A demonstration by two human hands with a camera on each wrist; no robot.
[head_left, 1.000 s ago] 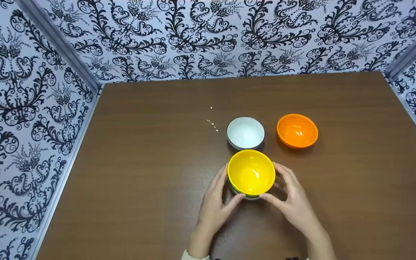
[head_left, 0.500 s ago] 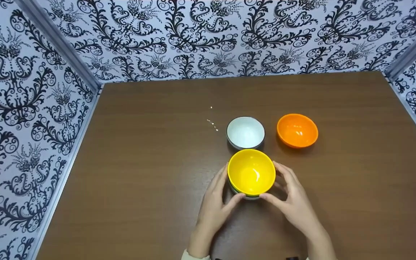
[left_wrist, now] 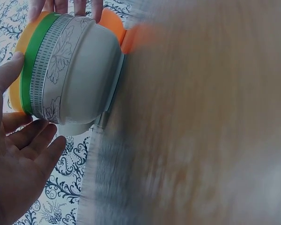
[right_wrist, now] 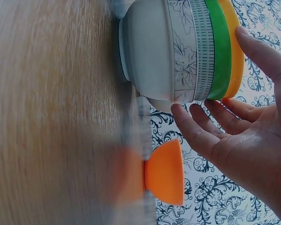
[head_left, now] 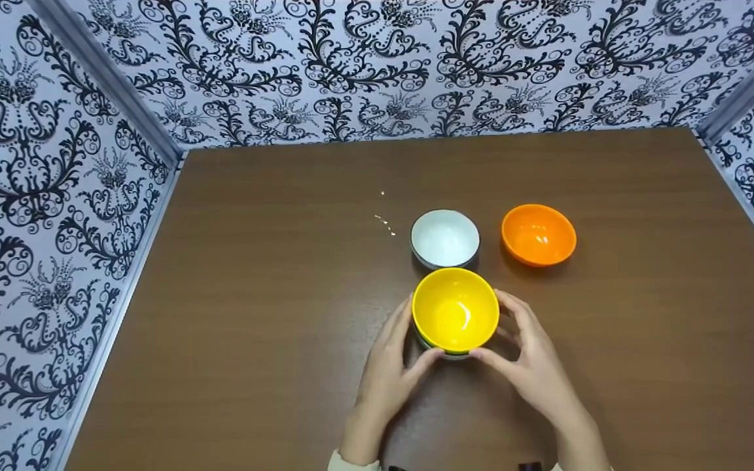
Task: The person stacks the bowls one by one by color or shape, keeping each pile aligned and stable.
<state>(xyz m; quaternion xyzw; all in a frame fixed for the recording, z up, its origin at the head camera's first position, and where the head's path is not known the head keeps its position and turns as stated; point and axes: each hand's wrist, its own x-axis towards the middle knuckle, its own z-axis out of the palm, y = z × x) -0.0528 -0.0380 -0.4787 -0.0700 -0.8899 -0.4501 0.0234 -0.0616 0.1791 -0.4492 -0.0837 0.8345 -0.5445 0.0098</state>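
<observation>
L side of head view: black-on-white patterned wall, then the brown bench w/ a few pale specks toward the mid. Next, the L hand, fingers clamped on the L side of the stack of bowls, thumb at the near rim. The stack is on the near half of the bench, btwn both hands, upright; its foot is at bench level, but blur hides the exact contact. Head cam gives only the glossy yellow bowl on top, a bright glare spot inside, plus a sliver of green & pale rim below. Wrist cams add the side: yellow edge, green bowl, a dashed band, a floral line-drawn band, then plain white body w/ a foot; can't tell if the two bands are 1 bowl or 2. Just behind, a white bowl w/ dark rim, partly hidden. R hand mirrors the L, fingers clamped on the stack's R side, thumb on the yellow rim. Far R, near the white one, an orange bowl; R wrist cam alone gives its full profile, small foot & blurry reflection.
</observation>
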